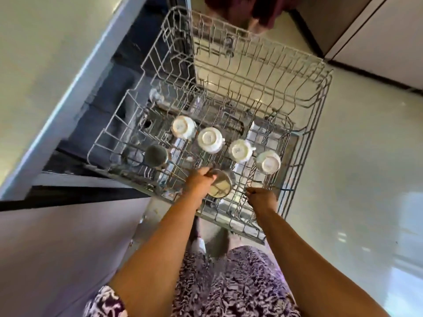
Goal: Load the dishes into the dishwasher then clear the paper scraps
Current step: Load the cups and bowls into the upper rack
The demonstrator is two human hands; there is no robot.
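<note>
The grey wire dishwasher rack (304, 72) is pulled out below me. Several white cups (209, 140) stand upside down in a row across its near half, and a grey mug (156, 156) sits at their left. My left hand (200, 180) grips a steel cup (220, 186) at its rim, low in the rack's near section. My right hand (261, 197) pinches a rack wire just to the right of that cup.
The open dishwasher cavity (146, 72) lies dark at the left under the grey countertop (45, 65). Pale glossy floor (366, 168) spreads to the right. Another person (247, 12) stands beyond the rack's far edge. Cabinet fronts (377, 42) rise at top right.
</note>
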